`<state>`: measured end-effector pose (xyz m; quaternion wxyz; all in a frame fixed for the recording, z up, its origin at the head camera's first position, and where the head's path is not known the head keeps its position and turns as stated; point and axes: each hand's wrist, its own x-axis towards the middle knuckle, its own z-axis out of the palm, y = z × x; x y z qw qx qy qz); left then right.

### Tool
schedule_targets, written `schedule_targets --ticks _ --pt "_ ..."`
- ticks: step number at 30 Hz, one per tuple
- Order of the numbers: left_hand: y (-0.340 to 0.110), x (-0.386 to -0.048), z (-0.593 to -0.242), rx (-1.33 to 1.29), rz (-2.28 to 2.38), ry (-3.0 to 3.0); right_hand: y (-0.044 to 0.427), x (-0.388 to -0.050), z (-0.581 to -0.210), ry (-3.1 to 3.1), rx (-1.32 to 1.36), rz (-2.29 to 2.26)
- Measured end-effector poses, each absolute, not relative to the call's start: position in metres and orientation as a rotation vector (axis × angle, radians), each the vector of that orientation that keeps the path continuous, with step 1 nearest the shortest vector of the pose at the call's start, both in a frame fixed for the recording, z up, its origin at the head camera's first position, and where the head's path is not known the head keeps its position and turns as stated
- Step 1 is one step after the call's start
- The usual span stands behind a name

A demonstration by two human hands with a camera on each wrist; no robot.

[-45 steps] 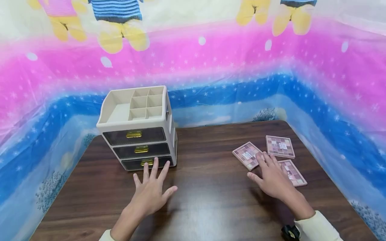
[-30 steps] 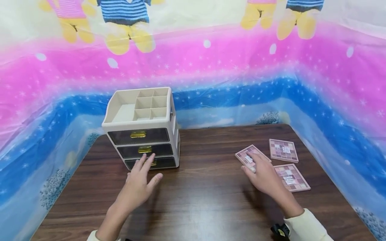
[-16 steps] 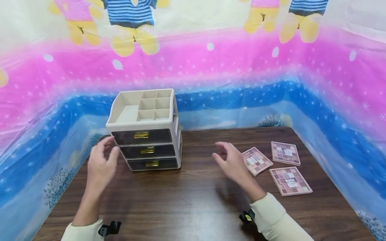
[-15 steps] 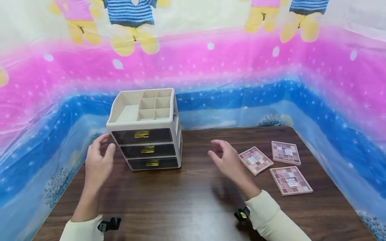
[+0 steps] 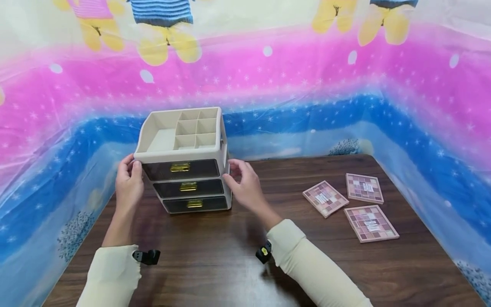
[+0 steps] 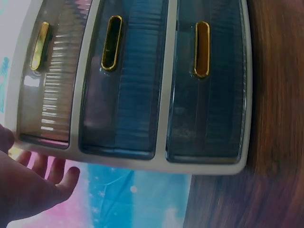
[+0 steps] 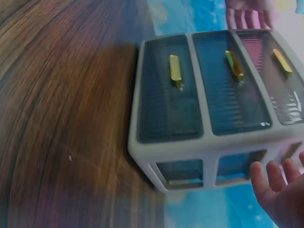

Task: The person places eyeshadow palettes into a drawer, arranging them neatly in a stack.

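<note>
A cream drawer organizer [image 5: 180, 155] stands at the left of the table, with three dark see-through drawers, gold handles and a divided top tray. All its drawers are closed. My left hand [image 5: 129, 181] is at its upper left side, thumb by the front corner, fingers along the side wall in the left wrist view. My right hand [image 5: 247, 187] is at the opposite side, thumb near the front edge, fingers loosely bent beside the wall in the right wrist view. Whether the right fingertips press on it cannot be made out. Neither hand is wrapped round it.
Three pink square eyeshadow palettes [image 5: 325, 199] lie apart on the right of the brown wooden table [image 5: 215, 256]. A printed pink and blue cloth [image 5: 268, 85] hangs behind the table and along its sides. A small black device is strapped at each wrist.
My right hand has left the palettes and moved left to the organizer's right side. My left hand has shifted from its front to its left side. The palettes stay on the table.
</note>
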<state>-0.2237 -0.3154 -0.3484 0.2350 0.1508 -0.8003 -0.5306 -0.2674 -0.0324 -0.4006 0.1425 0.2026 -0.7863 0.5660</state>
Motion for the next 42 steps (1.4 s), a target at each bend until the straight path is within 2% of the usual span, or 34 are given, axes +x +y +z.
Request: schedule_targets --ticks 8,22,42 --pt "-0.315 -0.226 -0.352 0.427 -1.421 -2.154 -0.055 -0.272 -0.398 -2.274 0.507 1.635" --pt "-0.318 -0.222 -0.352 0.424 -1.408 -2.238 -0.052 -0.272 -0.398 -2.307 0.475 1.670" --pt "-0.269 -0.222 -0.354 0.163 -1.586 -2.228 0.017 -0.266 -0.399 -2.269 0.406 1.698"
